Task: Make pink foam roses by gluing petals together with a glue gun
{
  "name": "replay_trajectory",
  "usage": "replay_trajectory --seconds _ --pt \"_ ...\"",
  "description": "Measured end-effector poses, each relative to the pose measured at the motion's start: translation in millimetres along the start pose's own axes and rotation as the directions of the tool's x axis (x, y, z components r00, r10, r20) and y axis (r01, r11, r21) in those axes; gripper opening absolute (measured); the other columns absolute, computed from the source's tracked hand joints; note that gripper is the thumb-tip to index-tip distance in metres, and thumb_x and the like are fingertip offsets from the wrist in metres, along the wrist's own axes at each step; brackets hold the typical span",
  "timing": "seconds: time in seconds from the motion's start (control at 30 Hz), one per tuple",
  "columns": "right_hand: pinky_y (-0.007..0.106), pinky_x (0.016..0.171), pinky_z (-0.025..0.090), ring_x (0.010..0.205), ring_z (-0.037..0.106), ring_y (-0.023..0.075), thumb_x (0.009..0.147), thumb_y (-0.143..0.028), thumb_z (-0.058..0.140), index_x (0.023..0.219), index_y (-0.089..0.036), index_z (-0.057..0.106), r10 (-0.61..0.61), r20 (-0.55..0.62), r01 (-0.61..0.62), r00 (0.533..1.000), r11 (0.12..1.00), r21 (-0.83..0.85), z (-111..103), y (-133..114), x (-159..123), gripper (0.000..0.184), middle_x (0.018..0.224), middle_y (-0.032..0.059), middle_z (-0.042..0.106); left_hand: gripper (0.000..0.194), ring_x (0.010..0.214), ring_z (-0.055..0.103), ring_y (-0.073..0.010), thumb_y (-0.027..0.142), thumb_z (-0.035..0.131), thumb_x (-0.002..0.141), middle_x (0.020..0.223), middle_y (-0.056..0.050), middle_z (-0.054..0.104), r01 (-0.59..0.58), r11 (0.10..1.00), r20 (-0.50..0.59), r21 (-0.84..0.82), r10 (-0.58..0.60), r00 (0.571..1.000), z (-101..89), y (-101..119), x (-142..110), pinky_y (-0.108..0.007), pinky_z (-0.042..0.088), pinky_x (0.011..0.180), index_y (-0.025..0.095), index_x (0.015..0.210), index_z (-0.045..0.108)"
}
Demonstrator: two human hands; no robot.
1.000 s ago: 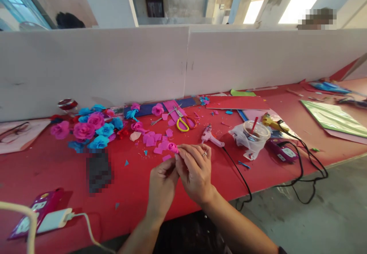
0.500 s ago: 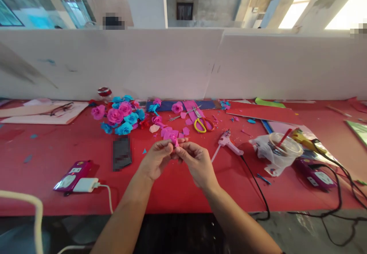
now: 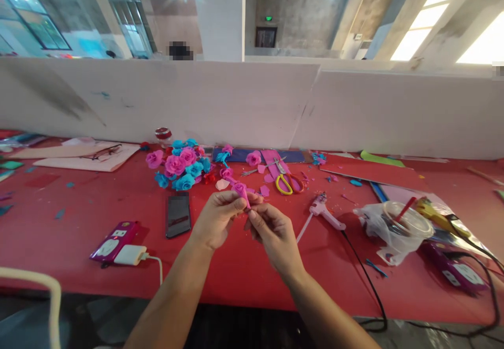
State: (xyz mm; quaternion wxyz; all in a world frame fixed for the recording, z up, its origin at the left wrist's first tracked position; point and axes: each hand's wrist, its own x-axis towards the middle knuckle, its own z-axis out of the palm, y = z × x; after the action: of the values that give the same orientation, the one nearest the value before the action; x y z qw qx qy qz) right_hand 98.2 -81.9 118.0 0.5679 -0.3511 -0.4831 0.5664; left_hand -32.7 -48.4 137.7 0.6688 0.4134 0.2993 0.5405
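Between the thumb and fingers of my left hand [image 3: 219, 219] is a pink paper flower [image 3: 240, 190], its curled petals up and its narrow base slanting down to the right. My right hand [image 3: 276, 233] pinches at the tip of that base, partly hiding it. Behind my fingers lie pink petal pieces [image 3: 264, 191]. Yellow-and-red-handled scissors [image 3: 284, 183] rest just beyond, partly on a pink paper strip [image 3: 271, 157]. To the right of my right hand, a pink glue gun [image 3: 326, 214] lies on the red table [image 3: 236, 281].
Pink and blue paper flowers [image 3: 175, 165] are bunched at the back left, above a phone [image 3: 178, 215]. A purple power strip [image 3: 114, 241] with a white charger is at left. A bagged plastic cup [image 3: 411, 220] and black cables stand right. A white partition [image 3: 197, 102] borders the back.
The camera view has tilted up and turned slightly left. The pink flower now leans more, its narrow base showing, and my right fingers have shifted lower to its tip.
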Motion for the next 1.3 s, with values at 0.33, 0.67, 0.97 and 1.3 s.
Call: replay_trajectory --seconds 0.33,0.67,0.97,1.3 --pt "0.022 0.045 0.021 0.046 0.031 0.0049 0.081 -0.029 0.066 0.071 -0.017 0.062 0.032 -0.004 -0.031 0.999 0.980 0.199 1 3 -8 0.016 0.057 -0.0030 0.057 0.010 0.055 0.060 -0.0147 0.027 0.078 0.064 0.065 -0.004 0.070 -0.046 0.994 -0.025 0.096 0.049 0.998 15.8 3 -14 -0.028 0.048 0.057 0.018 0.068 0.075" --pt "0.022 0.044 0.016 0.043 0.026 0.0049 0.074 -0.033 0.071 0.071 -0.017 0.060 0.198 -0.009 -0.183 0.980 0.921 0.344 -1 -3 -1 0.020 0.052 -0.0034 0.054 0.016 0.065 0.062 -0.0159 0.028 0.071 0.073 0.082 -0.009 0.073 0.010 0.984 -0.072 0.179 0.003 0.997 16.8 -2 -13 -0.026 0.049 0.060 0.015 0.082 0.075" --pt "0.017 0.043 0.028 0.044 0.043 0.0056 0.086 -0.039 0.057 0.094 -0.017 0.060 0.262 0.106 -0.275 0.959 0.951 0.141 -11 2 -12 0.023 0.059 -0.0011 0.062 0.019 0.058 0.065 -0.0138 0.030 0.076 0.068 0.066 -0.005 0.070 0.106 0.988 -0.174 -0.113 -0.124 0.977 8.1 -10 -1 -0.020 0.047 0.050 0.014 0.075 0.070" --pt "0.018 0.038 0.028 0.038 0.036 0.0055 0.087 -0.037 0.053 0.097 -0.016 0.064 0.117 -0.055 -0.125 0.992 0.973 -0.196 -13 3 -24 0.025 0.051 -0.0051 0.050 0.023 0.069 0.070 -0.0215 0.032 0.075 0.069 0.067 -0.005 0.070 0.135 0.989 -0.165 -0.058 -0.143 0.976 11.9 -19 -5 -0.029 0.053 0.063 0.013 0.077 0.065"
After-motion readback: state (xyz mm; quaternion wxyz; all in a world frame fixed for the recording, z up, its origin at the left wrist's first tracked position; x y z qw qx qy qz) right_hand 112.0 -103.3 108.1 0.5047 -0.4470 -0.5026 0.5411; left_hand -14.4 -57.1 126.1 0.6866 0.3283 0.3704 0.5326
